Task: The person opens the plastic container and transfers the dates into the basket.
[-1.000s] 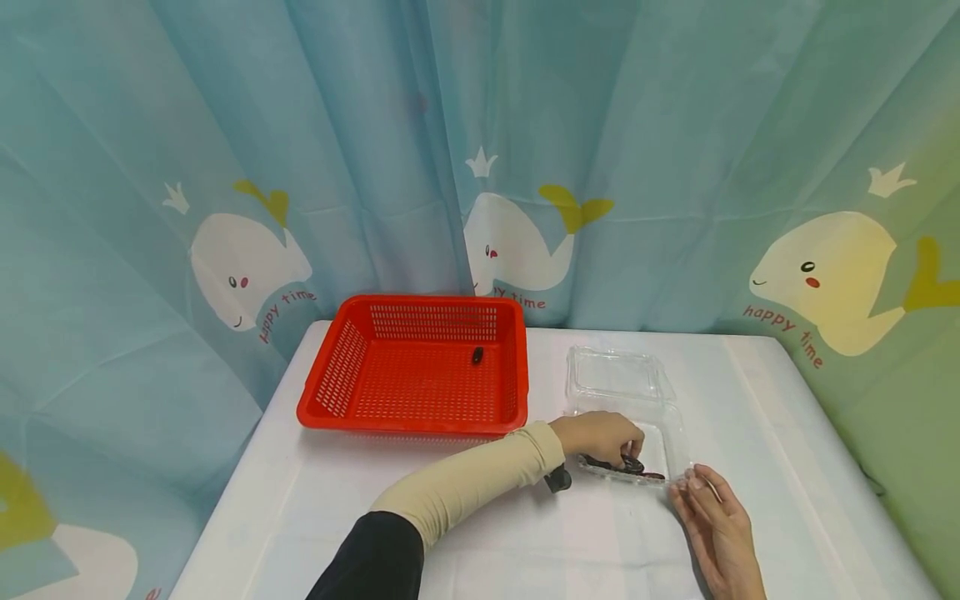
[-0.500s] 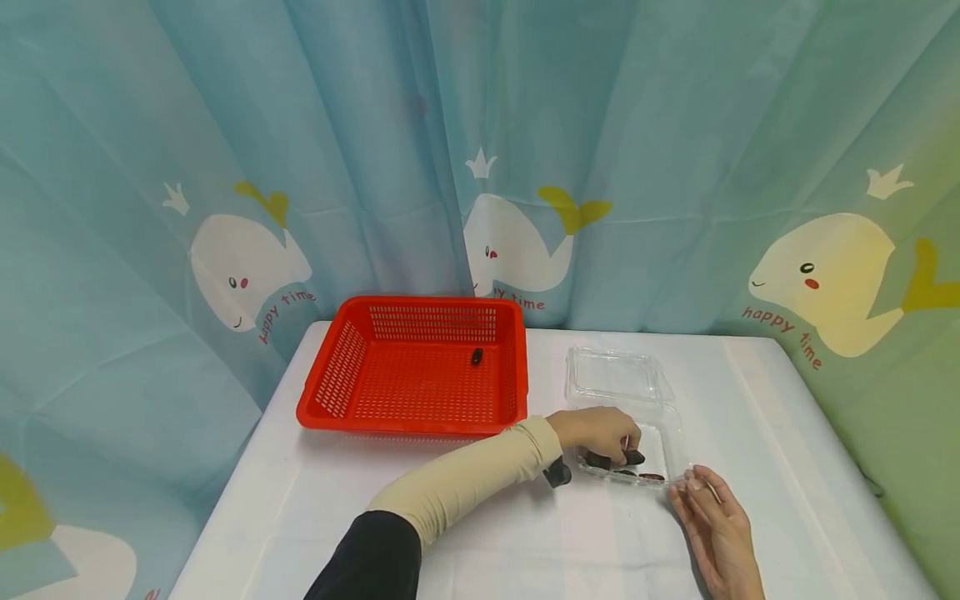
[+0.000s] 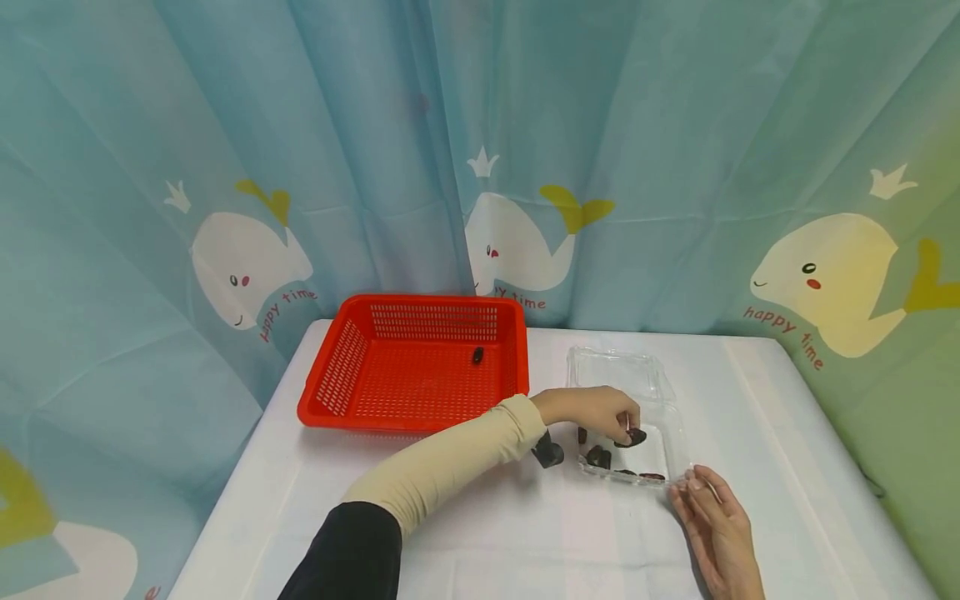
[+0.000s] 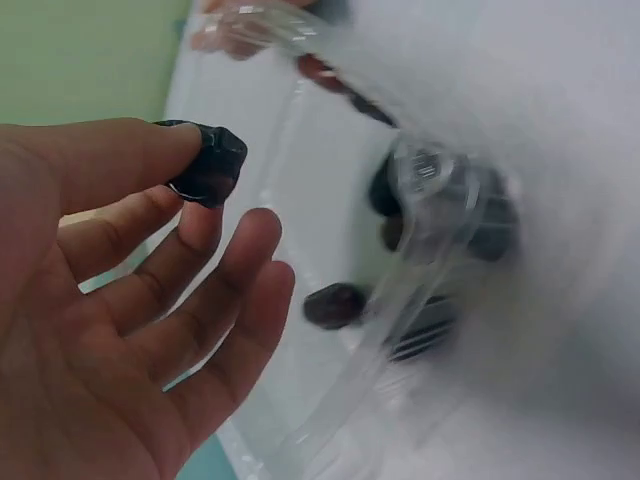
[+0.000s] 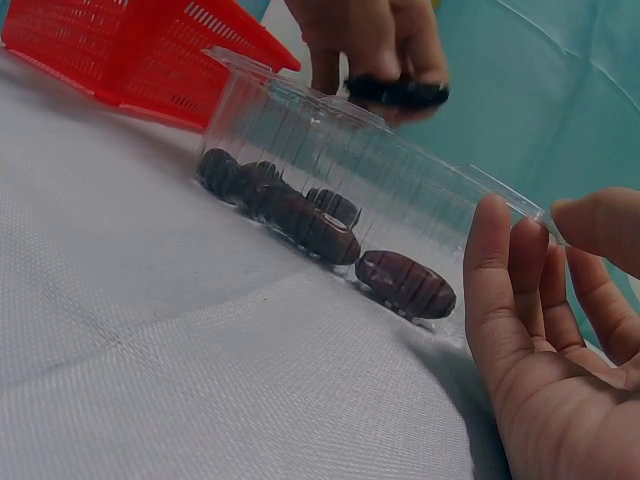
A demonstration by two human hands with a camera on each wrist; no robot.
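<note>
My left hand (image 3: 592, 407) pinches a dark, shiny date (image 4: 210, 168) between thumb and forefinger, above a clear plastic clamshell box (image 3: 654, 454); the other fingers stay loosely bent. Inside the box several dark dates lie along its front and left side, among them a reddish-brown date (image 5: 405, 284) near the right corner. My right hand (image 3: 718, 529) holds the front right corner of the box, with the thumb at the rim and the fingers against the outside, as the right wrist view shows. The box's hinged lid (image 3: 615, 375) lies folded back behind it.
A red perforated plastic basket (image 3: 412, 429) stands left of the box, with one dark date (image 3: 477, 356) on its floor. White cloth covers the table (image 3: 525, 542). A blue-green whale-print curtain (image 3: 660, 167) hangs behind and at both sides.
My left hand has lifted a date up and away from the box's front side, drawing slightly back and left. More dates in the box now show. The right hand stays put.
</note>
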